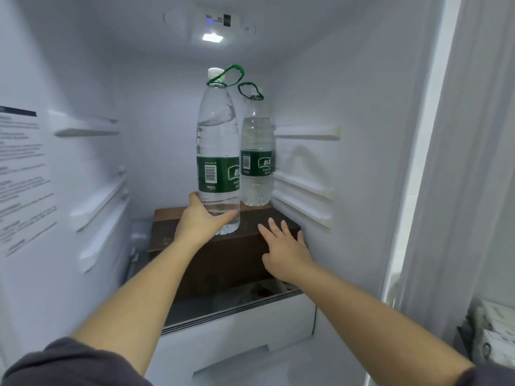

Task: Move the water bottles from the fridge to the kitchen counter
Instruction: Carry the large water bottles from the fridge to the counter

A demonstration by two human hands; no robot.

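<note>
Dark sleeves [69, 363] are seen at the bottom corners, and two bare forearms are extended from them into the fridge [362, 121]. Left grip [199, 221]: closed round the lower body of the near water bottle [218, 151], with fingers and thumb curled about it just beneath the green label. The near water bottle is held upright, its base level with the front part of the brown box [223, 263]; whether the base is resting on the box or raised off it cannot be told. Right grip [284, 246]: wide, fingers straight and spread, nothing held, palm down over the right front edge of the brown box; contact with the box cannot be confirmed. The far water bottle [256, 151] is stood upright on the back right of the box, just behind and to the right of the near one, close to the right wall and its shelf rails [303, 190]. Both bottles are fitted with white caps and green carry loops at the neck. A printed sheet [22, 168] is fixed to the left wall, a lit lamp [212, 37] is set in the ceiling, and a white drawer [237, 327] is seen below the box.
</note>
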